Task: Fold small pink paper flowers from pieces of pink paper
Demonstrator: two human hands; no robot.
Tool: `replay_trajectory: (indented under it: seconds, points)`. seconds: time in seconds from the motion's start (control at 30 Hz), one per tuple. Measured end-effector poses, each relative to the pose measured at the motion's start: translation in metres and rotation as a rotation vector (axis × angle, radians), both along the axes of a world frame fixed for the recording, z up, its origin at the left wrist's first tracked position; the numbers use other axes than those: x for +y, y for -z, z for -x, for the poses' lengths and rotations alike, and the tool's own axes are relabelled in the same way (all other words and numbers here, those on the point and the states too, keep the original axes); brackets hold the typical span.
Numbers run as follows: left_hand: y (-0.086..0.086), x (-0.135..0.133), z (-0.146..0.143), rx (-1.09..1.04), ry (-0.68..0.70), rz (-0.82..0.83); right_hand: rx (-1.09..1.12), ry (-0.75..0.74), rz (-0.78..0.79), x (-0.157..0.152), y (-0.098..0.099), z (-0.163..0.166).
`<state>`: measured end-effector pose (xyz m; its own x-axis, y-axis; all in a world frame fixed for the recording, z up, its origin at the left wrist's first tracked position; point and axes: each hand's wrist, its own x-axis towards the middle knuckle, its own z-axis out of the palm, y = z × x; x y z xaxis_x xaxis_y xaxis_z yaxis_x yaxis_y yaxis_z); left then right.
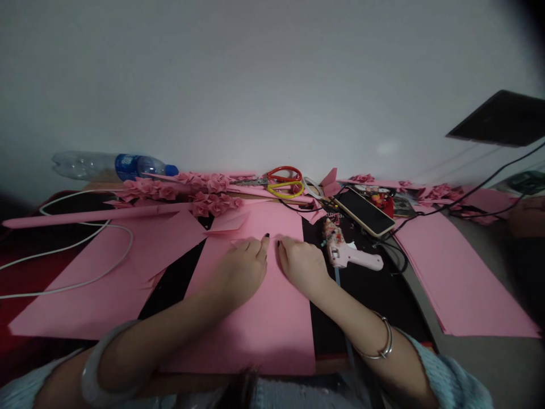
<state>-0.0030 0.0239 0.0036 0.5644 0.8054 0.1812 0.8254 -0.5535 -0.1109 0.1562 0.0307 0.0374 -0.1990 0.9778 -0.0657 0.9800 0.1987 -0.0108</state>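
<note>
Pink paper lies beneath both our hands: a long sheet (264, 341) that runs from near the far edge of the black worktop (378, 307) down to its near edge. Our left hand (243, 270) rests on the sheet's upper half with its fingers bent, the index finger stretched forward; our right hand (303, 266) sits just beside it, near the sheet's right edge, fingers curled under and thumb pointing ahead. We cannot tell whether either hand pinches any paper, since the knuckles hide what is under them. The sheet spreads between our wrists and toward us, and a folded pink piece (229, 224) lies on it just beyond the left hand. To the right of our right hand we have a glue gun (349, 255) on the worktop, with a phone (365, 212) behind it. Along the far edge we see paper flowers (215, 203) and scissors (284, 187) with red and yellow handles. Another pink sheet (91, 298) covers the left part, well apart from our left fingers, while past the right edge a stack of pink paper (462, 278) rests on a grey surface (472, 366).
</note>
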Motion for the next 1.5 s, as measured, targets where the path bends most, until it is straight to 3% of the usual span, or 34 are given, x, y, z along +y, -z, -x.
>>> replay_trajectory:
  seconds: [0.43,0.7,1.5]
  points:
    - [-0.005,0.0,-0.001,0.061,0.018,0.043,0.002,0.01,0.001,-0.004,0.002,-0.003]
    - [0.0,-0.002,-0.002,0.018,0.014,-0.057,0.077,0.025,0.066,-0.008,-0.006,-0.012]
    - [-0.007,-0.005,-0.006,0.004,-0.025,0.052,-0.014,-0.12,-0.078,-0.016,0.015,-0.015]
